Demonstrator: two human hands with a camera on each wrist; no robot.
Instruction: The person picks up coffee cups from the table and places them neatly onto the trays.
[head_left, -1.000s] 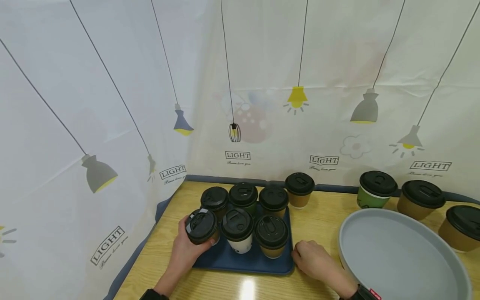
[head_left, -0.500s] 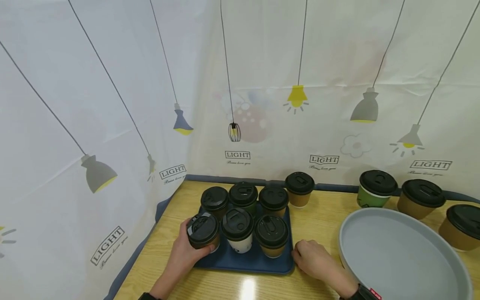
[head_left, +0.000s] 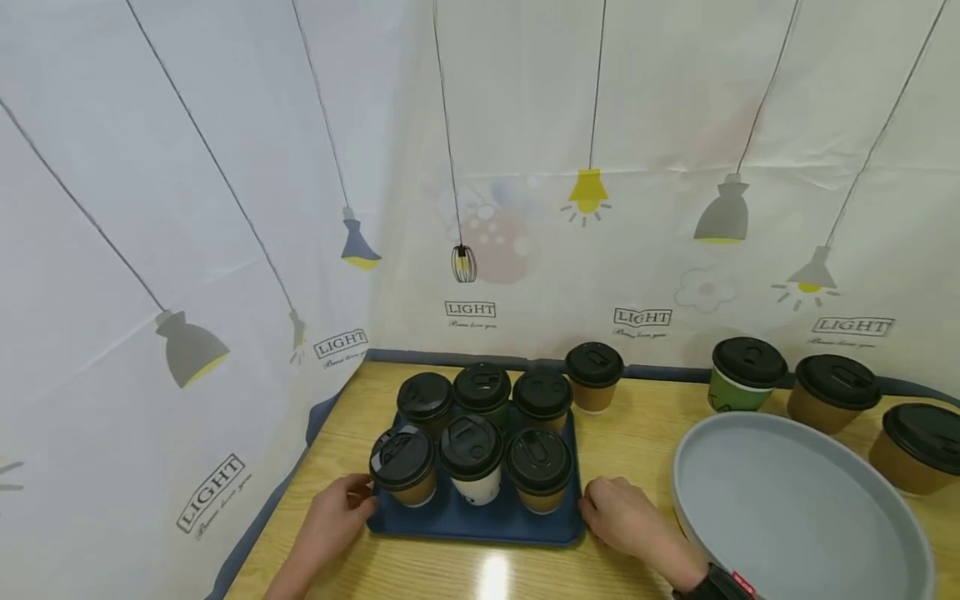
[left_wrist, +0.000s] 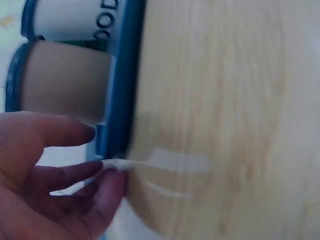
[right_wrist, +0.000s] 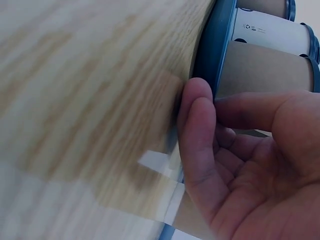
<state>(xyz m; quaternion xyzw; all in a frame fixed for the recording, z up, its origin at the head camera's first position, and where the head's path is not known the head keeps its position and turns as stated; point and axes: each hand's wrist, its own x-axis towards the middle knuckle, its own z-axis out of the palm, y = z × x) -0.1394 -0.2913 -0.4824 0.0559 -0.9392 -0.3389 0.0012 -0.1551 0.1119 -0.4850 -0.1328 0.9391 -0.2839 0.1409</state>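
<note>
Wood-grain worktop (head_left: 633, 450), lamp-print backdrop (head_left: 547, 300) behind. Blue tray (head_left: 465, 527) lay between left hand (head_left: 330, 515) and right hand (head_left: 624, 517), long axis apparently left-right, six lidded cups (head_left: 471, 454) standing on it. Right pinched right edge near front corner. Left sat half-curled at left edge; couldn't tell if gripping. Neither clearly nearer. Grey round tray (head_left: 798, 508) farther right, loose cups (head_left: 834, 398) around.

Tray (head_left: 450, 522) on worktop (head_left: 420, 568) bears six cups (head_left: 474, 454) in two rows of three; platter (head_left: 795, 500) lies to its right, three further cups (head_left: 834, 392) around platter's far side.
</note>
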